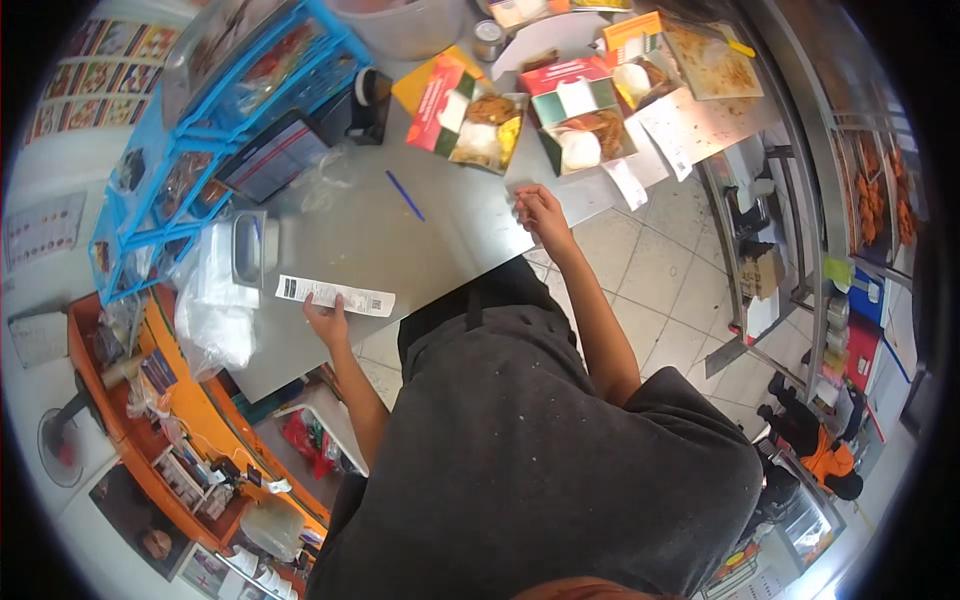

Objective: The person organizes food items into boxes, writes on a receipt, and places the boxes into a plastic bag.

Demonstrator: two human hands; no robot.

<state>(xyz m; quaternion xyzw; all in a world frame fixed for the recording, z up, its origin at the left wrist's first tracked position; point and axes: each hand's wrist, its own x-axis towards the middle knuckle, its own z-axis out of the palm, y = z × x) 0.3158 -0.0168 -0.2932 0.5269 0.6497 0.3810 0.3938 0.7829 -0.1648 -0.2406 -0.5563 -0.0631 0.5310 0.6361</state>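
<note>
My left hand [327, 322] pinches the lower edge of a long white printed receipt [376, 302] above the steel table, with the thumb and fingers around it. My right hand [543, 212] is over the table's front edge, its fingers curled in; whether anything is inside them is hidden. Beyond it stand open cardboard meal boxes with rice and fried meat: a left box [478, 139], a middle box [590, 148] and a right box [630, 80]. Another receipt [626, 184] hangs over the table's edge below the middle box. A blue pen [405, 195] lies on the steel table [385, 245].
A blue rack [165, 190] and a tablet screen [272, 158] stand at the left. Plastic bags [215, 310] and a steel container [250, 250] are at the table's left end. A stained board [712, 62] lies far right. A person [825, 455] in orange is at the right.
</note>
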